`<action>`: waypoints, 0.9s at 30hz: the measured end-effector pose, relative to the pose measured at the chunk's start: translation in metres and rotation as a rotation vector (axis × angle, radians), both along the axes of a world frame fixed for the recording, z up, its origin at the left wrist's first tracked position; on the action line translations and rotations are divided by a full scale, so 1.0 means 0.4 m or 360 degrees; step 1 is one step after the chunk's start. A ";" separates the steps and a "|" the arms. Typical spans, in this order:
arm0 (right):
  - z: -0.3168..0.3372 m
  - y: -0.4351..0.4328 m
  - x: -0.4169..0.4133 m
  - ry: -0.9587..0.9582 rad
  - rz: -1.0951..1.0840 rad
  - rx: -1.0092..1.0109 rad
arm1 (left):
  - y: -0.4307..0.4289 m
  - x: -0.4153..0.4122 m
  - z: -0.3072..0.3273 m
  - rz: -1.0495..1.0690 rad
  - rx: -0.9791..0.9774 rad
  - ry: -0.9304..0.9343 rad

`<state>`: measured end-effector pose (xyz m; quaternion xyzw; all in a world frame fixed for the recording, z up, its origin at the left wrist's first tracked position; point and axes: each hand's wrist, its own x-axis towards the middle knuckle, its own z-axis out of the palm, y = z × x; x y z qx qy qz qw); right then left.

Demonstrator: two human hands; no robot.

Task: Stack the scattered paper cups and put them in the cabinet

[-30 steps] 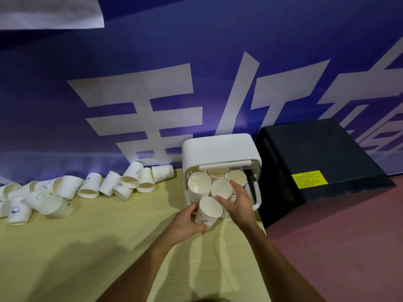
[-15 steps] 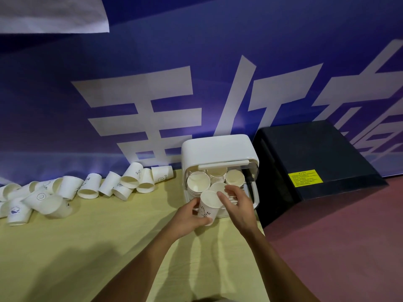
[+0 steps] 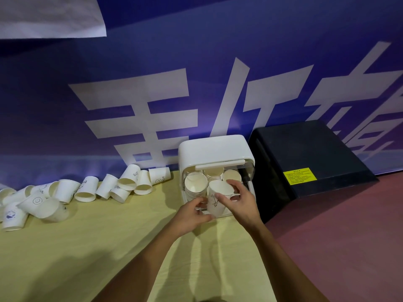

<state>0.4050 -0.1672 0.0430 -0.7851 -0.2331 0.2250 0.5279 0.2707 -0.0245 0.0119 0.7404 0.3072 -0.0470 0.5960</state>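
Paper cup (image 3: 216, 200), white with a dark doodle, was held mouth-up at frame centre before the open white cabinet (image 3: 216, 149), left hand (image 3: 192, 214) and right hand (image 3: 239, 202) both curled around it; loose cups (image 3: 87, 190) lay toppled at left.

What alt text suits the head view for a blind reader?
A person's left hand and right hand hold a white paper cup at the open front of a white cabinet that holds cup stacks. Loose cups lie scattered on the yellow table to its left; a black box stands on its right.
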 end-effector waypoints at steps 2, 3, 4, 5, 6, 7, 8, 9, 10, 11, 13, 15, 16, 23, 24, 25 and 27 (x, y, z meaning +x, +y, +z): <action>0.012 0.003 0.006 -0.0055 -0.0102 0.0059 | 0.005 -0.003 0.003 0.0022 0.0009 0.0010; 0.015 0.005 0.007 -0.0100 -0.0133 0.0074 | 0.009 -0.006 0.005 0.0048 0.0014 0.0004; 0.015 0.009 0.008 -0.0164 -0.0145 0.0064 | 0.014 -0.008 0.001 0.0061 0.0020 0.0015; 0.010 0.015 0.007 -0.0228 -0.0146 0.0032 | 0.016 -0.011 0.001 0.0067 0.0031 0.0019; 0.000 0.020 0.007 -0.0289 -0.0140 -0.0015 | 0.018 -0.013 -0.003 0.0064 0.0039 0.0028; -0.013 0.026 0.006 -0.0324 -0.0131 -0.0060 | 0.020 -0.014 -0.006 0.0075 0.0038 0.0034; -0.026 0.030 0.004 -0.0320 -0.0117 -0.0104 | 0.023 -0.015 -0.012 0.0083 0.0038 0.0050; -0.038 0.035 0.002 -0.0300 -0.0098 -0.0137 | 0.025 -0.016 -0.012 0.0091 0.0037 0.0050; -0.046 0.040 -0.002 -0.0290 -0.0072 -0.0172 | 0.028 -0.017 -0.011 0.0086 0.0033 0.0056; -0.052 0.045 -0.006 -0.0304 -0.0050 -0.0199 | 0.030 -0.017 -0.011 0.0089 0.0024 0.0050; -0.069 0.055 -0.010 -0.0341 -0.0030 -0.0253 | 0.037 -0.013 -0.016 0.0097 0.0022 0.0049; -0.084 0.069 -0.009 -0.0340 -0.0038 -0.0340 | 0.041 -0.008 -0.021 0.0100 0.0026 0.0056; -0.092 0.076 -0.007 -0.0332 -0.0048 -0.0400 | 0.044 -0.006 -0.027 0.0108 0.0031 0.0057; -0.118 0.101 0.017 -0.0307 0.0030 -0.0684 | 0.047 -0.012 -0.032 0.0141 0.0030 0.0032; -0.115 0.101 0.020 -0.0303 0.0053 -0.0705 | 0.047 -0.014 -0.032 0.0139 0.0028 0.0032; -0.109 0.100 0.023 -0.0301 0.0074 -0.0712 | 0.048 -0.017 -0.030 0.0140 0.0031 0.0029; -0.090 0.093 0.023 -0.0307 0.0076 -0.0653 | 0.049 -0.024 -0.026 0.0154 0.0032 0.0028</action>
